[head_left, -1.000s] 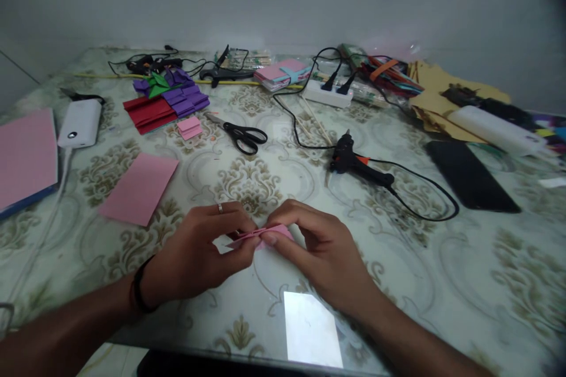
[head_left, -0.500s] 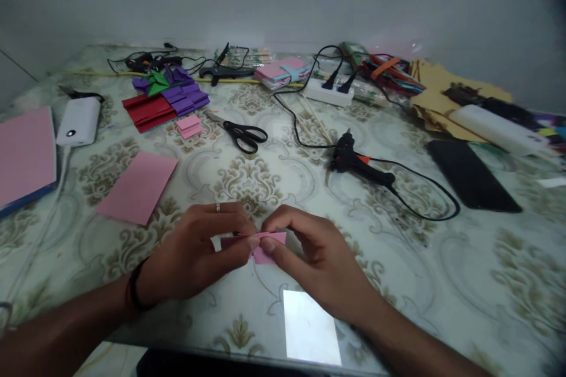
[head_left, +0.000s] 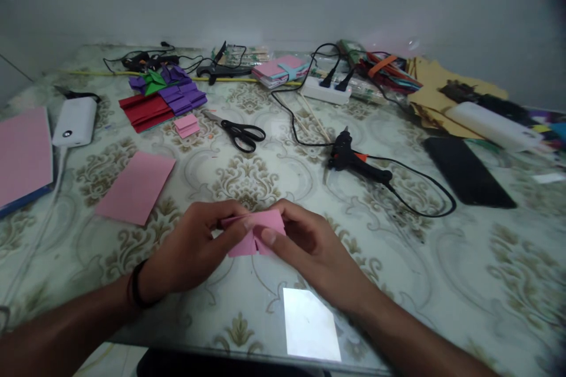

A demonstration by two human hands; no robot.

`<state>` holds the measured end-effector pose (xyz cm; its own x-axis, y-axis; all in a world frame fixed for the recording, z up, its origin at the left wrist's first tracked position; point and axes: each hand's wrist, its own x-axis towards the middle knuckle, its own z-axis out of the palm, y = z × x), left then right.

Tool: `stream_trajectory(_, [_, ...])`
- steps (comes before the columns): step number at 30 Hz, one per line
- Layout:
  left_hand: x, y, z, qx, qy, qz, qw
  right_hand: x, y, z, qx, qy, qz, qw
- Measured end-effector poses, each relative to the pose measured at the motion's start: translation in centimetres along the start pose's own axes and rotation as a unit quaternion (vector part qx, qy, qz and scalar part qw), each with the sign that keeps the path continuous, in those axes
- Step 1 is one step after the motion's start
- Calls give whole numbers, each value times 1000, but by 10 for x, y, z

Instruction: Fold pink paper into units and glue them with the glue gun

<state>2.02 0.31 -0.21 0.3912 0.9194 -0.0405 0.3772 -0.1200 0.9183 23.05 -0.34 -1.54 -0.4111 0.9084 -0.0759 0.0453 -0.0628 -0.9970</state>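
Between my two hands is a small piece of folded pink paper (head_left: 270, 221), with a slit or gap showing at its lower edge. My left hand (head_left: 201, 244) pinches its left part, thumb on the near face and fingers behind. On the right part, my right hand (head_left: 312, 241) grips it the same way, the thumb pressed to the face and the fingers hidden behind. A flat pink sheet (head_left: 137, 188) lies to the left of my left hand. Farther back are a small folded pink piece (head_left: 187, 125) and black-handled scissors (head_left: 243, 134).
A black glue gun (head_left: 358, 162) with a looping cord lies right of centre, near a black phone (head_left: 469, 172). A white power strip (head_left: 326, 91) stands behind. Left are a white power bank (head_left: 76, 122), folded red paper (head_left: 145, 111) and purple paper (head_left: 183, 98). Yellow paper (head_left: 435, 91) is back right.
The folded pink paper has tilted up so that more of its face shows. Both hands still hold it, and my right fingers have moved behind it.
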Motion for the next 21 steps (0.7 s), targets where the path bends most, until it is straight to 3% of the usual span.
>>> stream_trajectory(3, [2, -4, 2, -42, 26, -40, 998, 2, 1, -1, -24, 0, 12, 1000])
stream_trajectory(9, [4, -2, 1, -77, 9, -52, 996, 3, 5, 0, 12, 41, 0, 999])
stream_trajectory(12, [3, -1, 1, -88, 2, -59, 994, 1, 8, 2, -2, 88, -59, 994])
stream_trajectory(16, [3, -2, 0, -93, 4, -68, 993, -2, 12, 2, -107, 131, -164, 972])
stream_trajectory(21, [1, -3, 1, -105, -10, -66, 992, -2, 9, -1, -176, 118, -182, 960])
